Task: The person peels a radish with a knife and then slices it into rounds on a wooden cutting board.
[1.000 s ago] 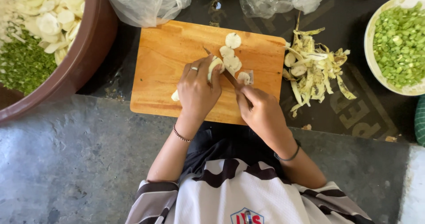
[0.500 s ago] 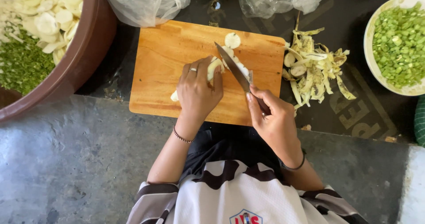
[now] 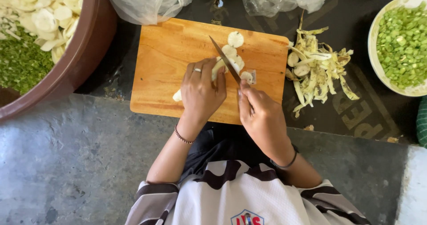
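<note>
On the wooden cutting board [image 3: 169,69], I see my left hand [image 3: 202,91] pinning the half-sliced peeled vegetable [image 3: 217,68], right hand [image 3: 260,114] fingers clamped on the knife [image 3: 224,59]; several slices [image 3: 235,39] lie cut.

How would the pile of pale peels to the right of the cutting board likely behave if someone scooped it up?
The peels are thin, curled strips lying loose on the dark surface, so they would probably be floppy and light. Since they overlap without holding together, a handful would likely shed pieces. A few round cut ends sit among them near the cutting board; those might roll off.
</note>
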